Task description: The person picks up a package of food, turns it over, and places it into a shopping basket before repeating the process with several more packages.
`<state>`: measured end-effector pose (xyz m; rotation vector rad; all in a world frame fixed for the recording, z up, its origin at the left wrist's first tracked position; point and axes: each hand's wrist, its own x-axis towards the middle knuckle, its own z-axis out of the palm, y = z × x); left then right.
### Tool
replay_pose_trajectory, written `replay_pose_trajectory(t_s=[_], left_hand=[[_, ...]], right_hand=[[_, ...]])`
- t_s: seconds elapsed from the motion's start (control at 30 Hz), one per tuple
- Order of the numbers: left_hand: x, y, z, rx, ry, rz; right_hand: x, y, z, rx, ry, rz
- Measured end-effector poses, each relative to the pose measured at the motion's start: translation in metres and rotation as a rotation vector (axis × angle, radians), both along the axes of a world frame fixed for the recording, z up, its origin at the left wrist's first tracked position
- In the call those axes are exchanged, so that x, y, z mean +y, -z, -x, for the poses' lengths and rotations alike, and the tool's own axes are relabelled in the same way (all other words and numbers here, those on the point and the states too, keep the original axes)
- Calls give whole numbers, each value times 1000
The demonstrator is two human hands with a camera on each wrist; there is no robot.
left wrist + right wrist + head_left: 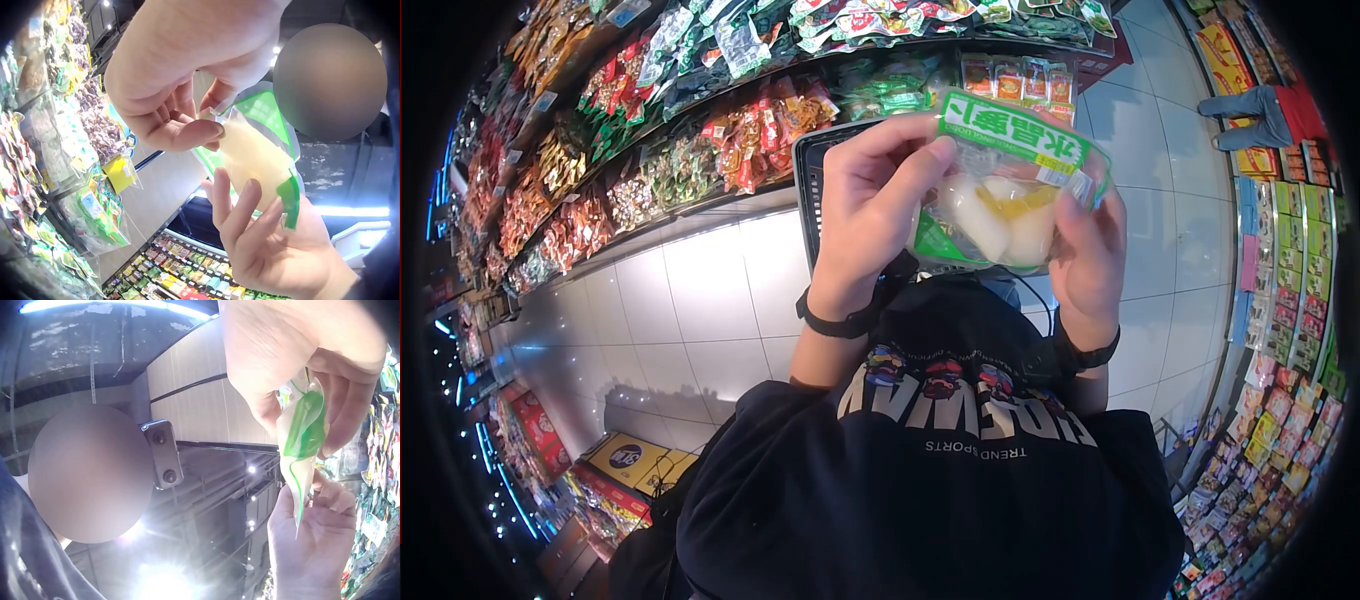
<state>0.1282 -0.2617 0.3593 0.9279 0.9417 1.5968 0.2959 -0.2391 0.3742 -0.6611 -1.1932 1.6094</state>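
Note:
Both hands hold a clear packet of white radish pieces (1000,220) in front of the chest in the head view; it has a green printed top band and a small barcode label. The left hand (870,200) pinches its left upper edge between thumb and fingers. On the other side, the right hand (1090,260) grips the right edge, thumb over the front and fingers behind. From the left wrist, the packet (253,156) shows from the back, with the right hand (275,250) spread under it. The right wrist view shows the packet (304,428) nearly edge-on.
A dark shopping basket (805,170) is partly hidden behind the left hand. Shelves of bagged snacks (750,140) run along the left and front. Another shelf (1290,260) lines the right side, where a person in jeans (1250,118) stands. Pale floor tiles (690,290) lie between.

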Motion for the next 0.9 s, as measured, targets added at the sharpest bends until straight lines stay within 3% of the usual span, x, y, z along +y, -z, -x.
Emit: replay_pose_trajectory(t_s=[0.1, 0.17, 0.27, 0.37, 0.77, 0.9], left_hand=[[0, -1, 0, 16, -23, 0], [-1, -2, 0, 16, -31, 11], [1, -1, 0, 54, -18, 15], [5, 2, -1, -21, -22, -1], [1, -1, 0, 18, 44, 96], [2, -3, -1, -79, 73, 121]], right_hand=[[0, 0, -1, 135, -31, 120], [-2, -1, -1, 140, 66, 246], [3, 5, -8, 118, -45, 223], [3, 9, -5, 109, 47, 269], [1, 5, -8, 196, 65, 307], [2, 6, -10, 118, 83, 265]])
